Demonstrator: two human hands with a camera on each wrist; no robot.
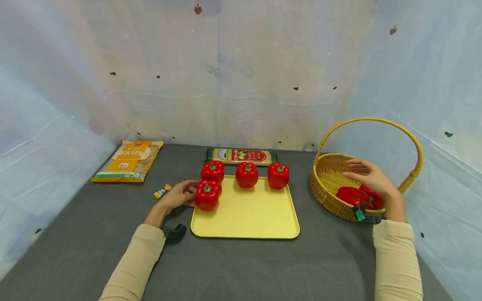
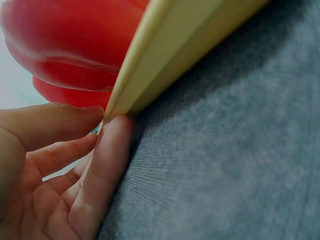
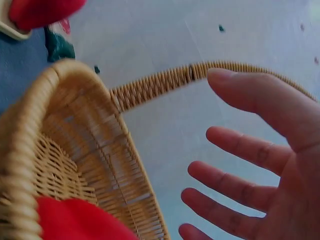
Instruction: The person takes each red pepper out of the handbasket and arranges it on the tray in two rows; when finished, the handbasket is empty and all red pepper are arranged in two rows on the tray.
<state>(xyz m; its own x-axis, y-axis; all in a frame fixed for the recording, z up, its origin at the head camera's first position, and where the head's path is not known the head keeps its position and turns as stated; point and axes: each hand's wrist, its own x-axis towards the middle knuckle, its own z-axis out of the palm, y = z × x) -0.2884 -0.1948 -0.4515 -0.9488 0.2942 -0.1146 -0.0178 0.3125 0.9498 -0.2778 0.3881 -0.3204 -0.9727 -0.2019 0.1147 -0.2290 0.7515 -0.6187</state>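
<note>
My left hand [image 1: 180,195] is at the left edge of a pale yellow tray [image 1: 252,213]. In the left wrist view its thumb and a finger [image 2: 107,170] pinch the tray's rim [image 2: 150,65]. Close beside that hand, a red bell pepper [image 1: 208,195] sits on the tray's left side. More red bell peppers line the far edge, at left [image 1: 212,172], middle [image 1: 246,175] and right [image 1: 278,176]. Over the wicker basket [image 1: 327,171] hovers my right hand [image 1: 373,177], fingers spread and holding nothing. Red peppers [image 1: 352,195] lie inside the basket, partly hidden by the hand and wrist.
The basket's tall handle [image 1: 370,119] arches above its bowl. Behind the tray lies a long noodle packet [image 1: 242,156]. At the left are a yellow bag of grain [image 1: 128,162] and a small wrapped snack [image 1: 162,191]. Pale curtains [image 1: 241,75] surround the grey tabletop [image 1: 241,267].
</note>
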